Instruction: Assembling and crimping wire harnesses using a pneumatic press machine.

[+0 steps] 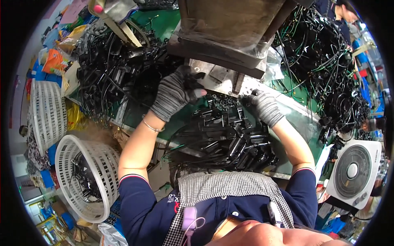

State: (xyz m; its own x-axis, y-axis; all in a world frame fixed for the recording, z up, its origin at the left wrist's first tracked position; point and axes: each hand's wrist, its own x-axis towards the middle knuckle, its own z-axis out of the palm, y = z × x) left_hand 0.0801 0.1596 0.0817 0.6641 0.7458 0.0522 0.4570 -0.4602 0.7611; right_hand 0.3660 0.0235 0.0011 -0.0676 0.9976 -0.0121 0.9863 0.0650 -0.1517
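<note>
My left hand (172,94), in a grey striped glove with a bare fingertip showing, is closed around a small black part (194,80) at the left edge of a metal work plate (211,85). The part's exact kind is unclear. At the plate's right front corner, my right hand (264,106), gloved the same way, has its fingers drawn together beside a heap of small metal nuts (223,102). What those fingers hold, if anything, is hidden. Between my forearms lies a pile of black parts with cables (234,141).
A heavy dark machine head (221,45) overhangs the plate. Tangled black cabled parts (102,69) cover the left side, with another heap (324,69) at the right. White plastic baskets (88,176) stand at left; a fan (353,174) is at right. Another person (344,14) appears far right.
</note>
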